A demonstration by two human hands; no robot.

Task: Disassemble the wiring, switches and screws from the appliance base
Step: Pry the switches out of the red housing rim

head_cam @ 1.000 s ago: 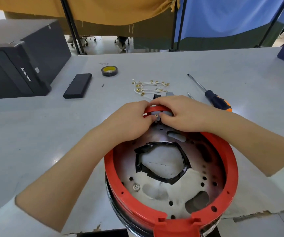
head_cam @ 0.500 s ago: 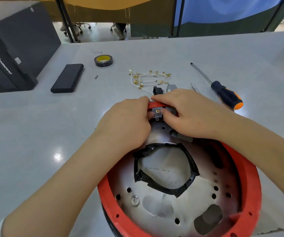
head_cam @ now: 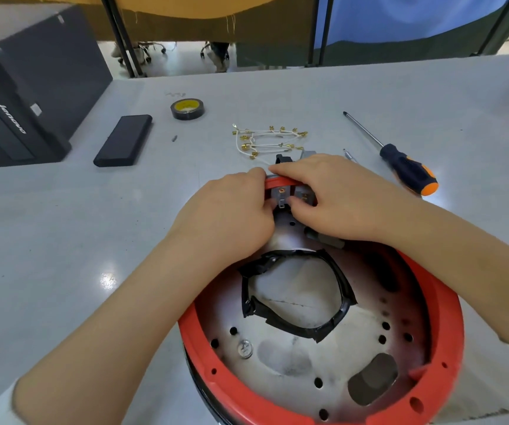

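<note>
- Appliance base (head_cam: pixel 323 403): round, red rim, underside up, sits at near edge of grey table (head_cam: pixel 63 240). Metal plate inside w/ holes; black tape ring (head_cam: pixel 297 297) around the centre opening.
- Switch block (head_cam: pixel 282 196): grey, brass terminals showing, set in far side of red rim, i.e. the side away from the person. Long axis runs along the rim, left-right; terminals face inward toward plate centre.
- Left hand (head_cam: pixel 231 216): fingers curled, pinching left end of switch block, thumb over top of rim. Clenched on it.
- Right hand (head_cam: pixel 339 197): fingers curled over rim, fingertips on right part of switch block. Grasping it too.
- Block lies between the two hands, right at the fingertips, partly hidden by them.
- One screw (head_cam: pixel 245 348) seated in plate, near-left of tape ring, well apart from hands.
- Removed wires (head_cam: pixel 267 141): white leads w/ brass connectors, loose bundle on table just beyond hands.
- Small dark part (head_cam: pixel 282 158) and grey part (head_cam: pixel 308 154) just behind the rim; can't tell what they are.
- Screwdriver (head_cam: pixel 406 168): black/orange handle, right of hands, shaft pointing away-left.
- Tape roll (head_cam: pixel 187 108), flat black case (head_cam: pixel 123 140), black PC tower (head_cam: pixel 17 96) far left.
</note>
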